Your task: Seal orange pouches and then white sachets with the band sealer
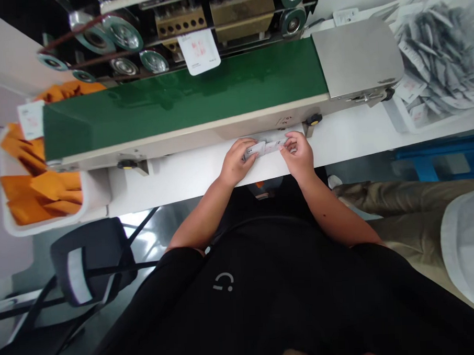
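A small white sachet (264, 148) is held at 12 o'clock from the wearer's chest, just over the edge of the white table (175, 193). One end is pinched between the thumb and fingers of the left hand (236, 162), and the other end is gripped by the curled fingers of the right hand (297, 155), so both are closed on it. Directly beyond, a band sealer's green conveyor belt (182, 99) is stretched across the view, with a stainless steel cover (357, 57) at 1 o'clock. A tub of orange sachets (37, 191) is placed at 10 o'clock and a bin of grey-printed sachets (439, 59) at 2 o'clock. Another person's khaki-trousered legs (403, 201) are seen at 3 o'clock.
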